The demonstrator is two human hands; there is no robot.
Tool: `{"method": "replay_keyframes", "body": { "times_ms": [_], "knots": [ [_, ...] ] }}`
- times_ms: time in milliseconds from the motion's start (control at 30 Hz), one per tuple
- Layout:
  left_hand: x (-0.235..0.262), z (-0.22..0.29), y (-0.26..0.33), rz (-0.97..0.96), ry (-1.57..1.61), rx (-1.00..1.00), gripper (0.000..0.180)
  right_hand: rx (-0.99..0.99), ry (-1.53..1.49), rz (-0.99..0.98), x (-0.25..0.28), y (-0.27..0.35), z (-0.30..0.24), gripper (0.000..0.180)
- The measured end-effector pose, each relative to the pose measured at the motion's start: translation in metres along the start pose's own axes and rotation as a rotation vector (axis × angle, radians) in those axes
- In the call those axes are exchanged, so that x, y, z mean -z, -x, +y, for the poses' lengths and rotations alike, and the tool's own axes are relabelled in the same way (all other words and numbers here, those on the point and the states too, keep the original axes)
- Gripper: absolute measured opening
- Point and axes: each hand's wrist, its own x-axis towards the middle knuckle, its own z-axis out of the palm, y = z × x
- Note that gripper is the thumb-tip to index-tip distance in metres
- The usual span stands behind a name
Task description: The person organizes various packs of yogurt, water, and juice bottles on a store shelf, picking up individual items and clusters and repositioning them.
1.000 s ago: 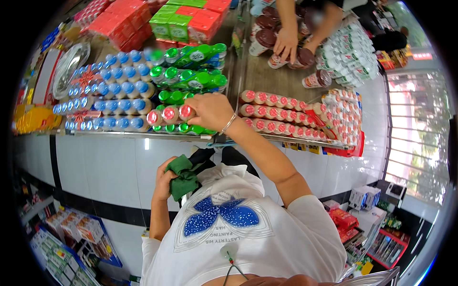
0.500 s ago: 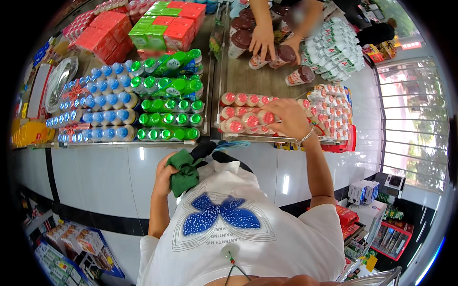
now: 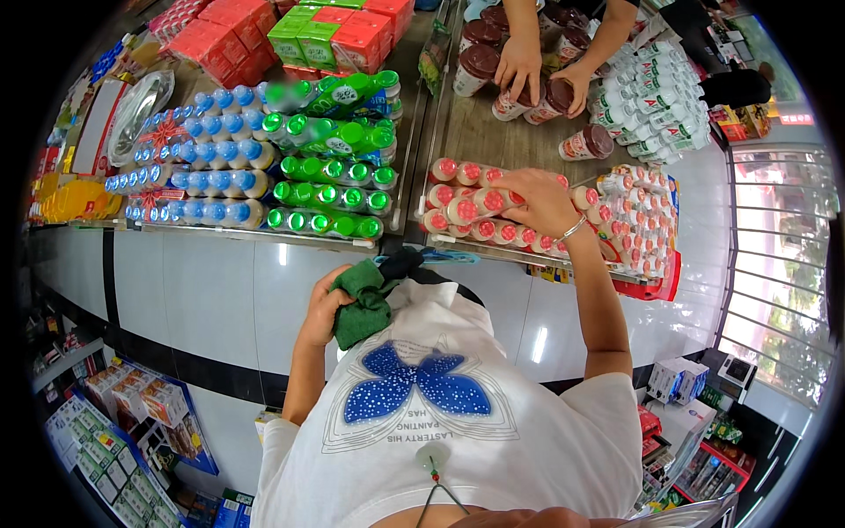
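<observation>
My left hand (image 3: 322,310) is closed round a bunched dark green cloth (image 3: 359,304), held in front of my shirt at the left. Over the right-hand table, my right hand (image 3: 539,201) grips the end of a short pack of small red-capped bottles (image 3: 464,210). That pack sits tilted across neighbouring rows of the same bottles (image 3: 504,232). Part of it is hidden under my fingers. Farther back, another person's hands (image 3: 519,72) are on brown-lidded cups (image 3: 550,99); one more cup (image 3: 585,143) stands nearer.
Left of the table gap stand rows of green-capped bottles (image 3: 330,195) and blue-capped bottles (image 3: 220,183). Red and green cartons (image 3: 339,40) are stacked behind them. White-capped bottles (image 3: 647,101) and more red-capped packs (image 3: 647,220) fill the right side. A table edge (image 3: 519,255) runs before me.
The whole view has shifted, so the tables appear farther right. My right hand has moved the short bottle pack slightly, and it now lies lower among the rows. The green cloth stays in my left hand.
</observation>
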Motion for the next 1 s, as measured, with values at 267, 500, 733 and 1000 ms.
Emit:
{"method": "replay_keyframes", "body": {
  "times_ms": [267,500,733,1000],
  "knots": [
    [-0.002,0.003,-0.003,0.02,-0.028,0.002,0.044,-0.022,0.036,-0.064,0.005,-0.007,0.001,0.044],
    [-0.004,0.006,-0.009,0.019,-0.04,-0.014,0.046,-0.04,0.038,0.461,0.016,0.015,-0.024,0.035],
    [-0.014,0.016,-0.018,-0.002,-0.022,-0.083,0.052,-0.165,-0.971,0.342,-0.049,0.07,-0.11,0.019],
    [-0.084,0.072,-0.032,-0.673,-0.393,-0.195,0.049,-0.292,-1.602,0.397,-0.061,0.068,-0.15,0.049]
  ]
}}
